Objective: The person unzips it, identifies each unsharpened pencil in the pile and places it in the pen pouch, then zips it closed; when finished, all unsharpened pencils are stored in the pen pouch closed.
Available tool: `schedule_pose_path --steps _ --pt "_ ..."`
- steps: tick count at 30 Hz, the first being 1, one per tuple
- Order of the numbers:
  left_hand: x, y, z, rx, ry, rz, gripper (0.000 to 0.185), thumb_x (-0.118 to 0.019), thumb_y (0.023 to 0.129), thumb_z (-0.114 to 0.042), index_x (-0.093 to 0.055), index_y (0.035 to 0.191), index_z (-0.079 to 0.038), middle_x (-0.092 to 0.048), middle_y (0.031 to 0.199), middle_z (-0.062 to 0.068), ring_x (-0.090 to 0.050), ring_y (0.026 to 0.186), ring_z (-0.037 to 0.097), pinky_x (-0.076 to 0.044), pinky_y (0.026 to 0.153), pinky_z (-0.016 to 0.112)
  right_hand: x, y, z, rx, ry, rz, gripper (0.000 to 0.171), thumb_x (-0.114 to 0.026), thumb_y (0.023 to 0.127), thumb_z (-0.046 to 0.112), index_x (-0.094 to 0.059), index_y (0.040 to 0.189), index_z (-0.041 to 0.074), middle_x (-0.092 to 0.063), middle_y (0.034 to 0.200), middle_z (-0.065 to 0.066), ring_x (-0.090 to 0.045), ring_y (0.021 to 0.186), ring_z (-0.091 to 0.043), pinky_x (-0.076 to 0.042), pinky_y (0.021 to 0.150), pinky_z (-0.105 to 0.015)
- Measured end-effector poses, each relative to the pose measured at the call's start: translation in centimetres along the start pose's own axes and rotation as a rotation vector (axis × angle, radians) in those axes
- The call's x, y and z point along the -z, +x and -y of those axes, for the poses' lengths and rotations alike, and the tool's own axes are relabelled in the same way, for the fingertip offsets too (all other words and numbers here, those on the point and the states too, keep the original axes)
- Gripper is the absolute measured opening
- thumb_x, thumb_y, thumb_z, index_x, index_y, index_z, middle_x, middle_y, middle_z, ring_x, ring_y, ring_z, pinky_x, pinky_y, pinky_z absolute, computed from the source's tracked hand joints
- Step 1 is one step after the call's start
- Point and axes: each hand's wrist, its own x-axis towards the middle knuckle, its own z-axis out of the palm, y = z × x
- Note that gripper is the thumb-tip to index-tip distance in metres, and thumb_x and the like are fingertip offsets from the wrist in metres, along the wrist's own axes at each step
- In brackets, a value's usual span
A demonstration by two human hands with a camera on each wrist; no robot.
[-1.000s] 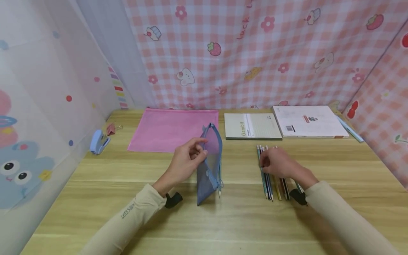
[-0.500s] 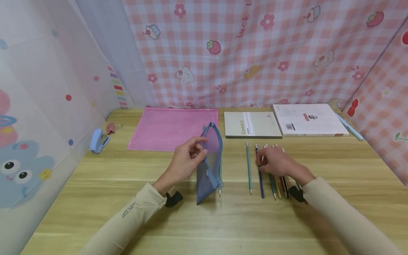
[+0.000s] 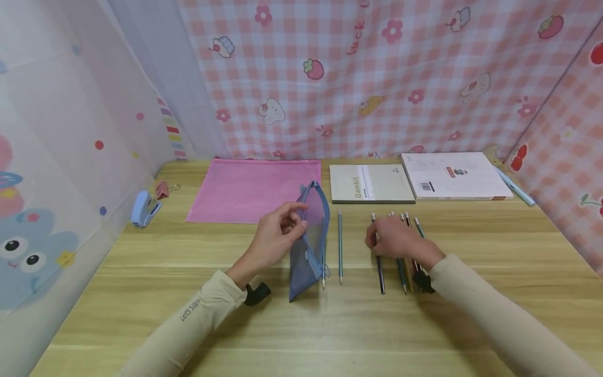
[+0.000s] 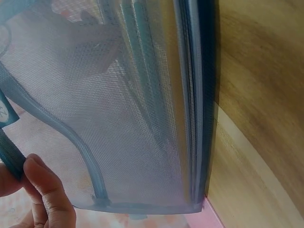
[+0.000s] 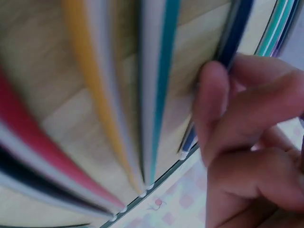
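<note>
Since the earlier frame, one teal pencil (image 3: 339, 246) has rolled left, now lying just right of the blue mesh pouch (image 3: 308, 246), long axis away from the person. Left hand (image 3: 278, 235) pinches the pouch upright; right hand (image 3: 393, 238), fingers curled, presses a dark blue pencil (image 3: 379, 272) farther right.

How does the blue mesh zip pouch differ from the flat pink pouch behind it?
The blue mesh zip pouch stands on edge, held up by the left hand; the flat pink pouch lies untouched on the wooden table. The blue one looks narrower and see-through, the pink one wider. Both are soft pouches.
</note>
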Motion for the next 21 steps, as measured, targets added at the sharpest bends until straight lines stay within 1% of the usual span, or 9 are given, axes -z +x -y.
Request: schedule_pose_path --steps 3,5,7,10,12,14,17,18,21 --pt "-0.1 0.0 -0.1 0.003 -0.008 -0.006 0.034 -0.062 0.097 -0.007 -0.061 0.131 -0.002 -0.065 0.09 0.009 -0.055 0.07 0.011 -0.046 0.063 0.017 0.2 0.3 0.3 -0.06 0.019 0.021 0.013 -0.069 0.076 0.004 -0.068 0.068 0.014 -0.064 0.07 0.001 -0.053 0.054 -0.011 -0.041 0.052 -0.024" --pt "-0.1 0.0 -0.1 0.007 -0.013 -0.011 0.034 -0.062 0.096 -0.007 -0.061 0.13 -0.003 -0.065 0.089 0.009 -0.055 0.07 0.011 -0.046 0.063 0.017 0.5 0.4 0.3 -0.075 0.041 0.018 0.009 -0.069 0.074 0.005 -0.071 0.071 0.013 -0.065 0.067 0.002 -0.052 0.053 -0.01 -0.041 0.052 -0.024" --pt "-0.2 -0.1 -0.1 0.008 -0.018 -0.013 0.034 -0.062 0.096 -0.006 -0.061 0.13 -0.003 -0.065 0.089 0.01 -0.056 0.071 0.011 -0.047 0.064 0.017 0.8 0.3 0.3 -0.093 0.089 0.023 0.007 -0.071 0.077 0.007 -0.074 0.077 0.013 -0.066 0.064 0.002 -0.054 0.05 -0.009 -0.043 0.051 -0.024" --pt "-0.4 -0.1 -0.1 0.011 -0.024 -0.002 0.036 -0.062 0.096 -0.006 -0.06 0.131 -0.001 -0.065 0.09 0.01 -0.056 0.072 0.01 -0.047 0.064 0.017 1.4 0.0 0.2 -0.116 0.178 0.005 0.007 -0.072 0.083 0.01 -0.077 0.087 0.012 -0.068 0.062 -0.003 -0.055 0.046 -0.01 -0.046 0.049 -0.025" --pt "-0.5 -0.1 -0.1 0.012 -0.029 0.004 0.036 -0.062 0.096 -0.006 -0.06 0.132 -0.001 -0.065 0.09 0.01 -0.056 0.072 0.01 -0.047 0.064 0.017 2.0 -0.3 0.4 -0.102 0.21 -0.027 0.009 -0.072 0.085 0.012 -0.077 0.092 0.011 -0.069 0.064 -0.005 -0.056 0.046 -0.011 -0.047 0.049 -0.026" --pt "-0.6 -0.1 -0.2 0.012 -0.034 0.007 0.036 -0.061 0.096 -0.007 -0.06 0.132 -0.002 -0.064 0.091 0.009 -0.055 0.071 0.011 -0.046 0.064 0.017 2.8 -0.5 1.1 -0.08 0.227 -0.073 0.011 -0.072 0.084 0.012 -0.076 0.094 0.011 -0.071 0.068 -0.005 -0.056 0.047 -0.011 -0.047 0.049 -0.027" --pt "-0.6 -0.1 -0.3 0.01 -0.044 0.006 0.036 -0.061 0.096 -0.006 -0.06 0.132 -0.002 -0.064 0.09 0.01 -0.055 0.071 0.011 -0.046 0.063 0.017 4.3 -0.8 2.5 -0.013 0.251 -0.142 0.013 -0.072 0.083 0.011 -0.075 0.095 0.012 -0.073 0.074 -0.003 -0.058 0.05 -0.012 -0.048 0.05 -0.028" --pt "-0.7 -0.1 -0.3 0.008 -0.048 0.006 0.036 -0.061 0.096 -0.006 -0.06 0.132 -0.001 -0.064 0.09 0.01 -0.055 0.071 0.011 -0.046 0.063 0.017 4.7 -0.9 3.1 0.003 0.272 -0.161 0.013 -0.071 0.083 0.01 -0.074 0.095 0.013 -0.073 0.075 -0.004 -0.058 0.051 -0.013 -0.048 0.05 -0.029" --pt "-0.8 0.0 -0.5 0.006 -0.056 0.006 0.036 -0.062 0.096 -0.006 -0.06 0.131 -0.002 -0.064 0.09 0.01 -0.056 0.072 0.01 -0.046 0.063 0.017 5.7 -0.9 4.7 0.041 0.382 -0.212 0.015 -0.07 0.083 0.008 -0.073 0.097 0.014 -0.073 0.075 -0.008 -0.056 0.049 -0.016 -0.047 0.049 -0.029"
